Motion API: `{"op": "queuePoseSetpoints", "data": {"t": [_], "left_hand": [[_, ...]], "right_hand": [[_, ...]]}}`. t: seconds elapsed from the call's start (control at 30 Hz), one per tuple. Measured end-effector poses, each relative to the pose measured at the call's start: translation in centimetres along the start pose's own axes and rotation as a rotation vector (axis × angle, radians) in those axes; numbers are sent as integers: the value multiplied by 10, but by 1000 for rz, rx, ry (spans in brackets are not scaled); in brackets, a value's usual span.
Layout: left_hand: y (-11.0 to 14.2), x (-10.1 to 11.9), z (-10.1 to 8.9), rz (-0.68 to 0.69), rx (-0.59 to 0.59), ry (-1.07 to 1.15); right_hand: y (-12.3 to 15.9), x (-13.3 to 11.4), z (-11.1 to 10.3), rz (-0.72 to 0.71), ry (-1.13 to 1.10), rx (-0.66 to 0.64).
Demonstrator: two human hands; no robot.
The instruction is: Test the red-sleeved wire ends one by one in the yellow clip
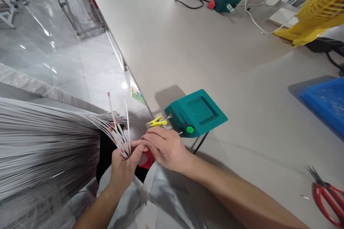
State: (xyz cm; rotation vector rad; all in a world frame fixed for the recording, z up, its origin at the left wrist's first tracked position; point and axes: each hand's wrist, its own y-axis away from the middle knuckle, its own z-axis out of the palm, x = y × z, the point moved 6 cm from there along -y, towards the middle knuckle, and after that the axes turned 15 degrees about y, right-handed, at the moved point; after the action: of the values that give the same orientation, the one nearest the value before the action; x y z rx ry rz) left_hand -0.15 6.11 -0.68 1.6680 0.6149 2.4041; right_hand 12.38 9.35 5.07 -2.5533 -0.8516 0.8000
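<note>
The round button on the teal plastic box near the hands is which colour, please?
The button is bright green, clearest in the head view.

The table (161, 35) bears 2 green devices (185, 114), scissors (325, 196), perhaps a tray (328, 102).

Left hand (122, 166) closed, thumb extended toward right hand (168, 148); right fingers curled, fingertips meeting the left's. Bare forearms converge from lower left and lower right.

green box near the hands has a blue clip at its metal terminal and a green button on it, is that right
The clip's colour is wrong: in the head view, the clip at the green box is yellow, not blue.
</note>
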Motion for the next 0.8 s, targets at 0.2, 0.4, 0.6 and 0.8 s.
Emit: {"op": "queuePoseSetpoints", "data": {"t": [0.2, 0.4, 0.6, 0.8], "left_hand": [[2, 5, 3, 26, 46, -99], [3, -2, 0, 19, 75, -39], [-1, -4, -11, 13, 113, 61], [1, -4, -3, -34, -28, 33]], "right_hand": [[2, -11, 3, -221, 305, -50], [-1, -11, 3, -287, 292, -170], [-4, 3, -4, 9, 26, -241], [-5, 5, -4, 79, -159, -195]]}}
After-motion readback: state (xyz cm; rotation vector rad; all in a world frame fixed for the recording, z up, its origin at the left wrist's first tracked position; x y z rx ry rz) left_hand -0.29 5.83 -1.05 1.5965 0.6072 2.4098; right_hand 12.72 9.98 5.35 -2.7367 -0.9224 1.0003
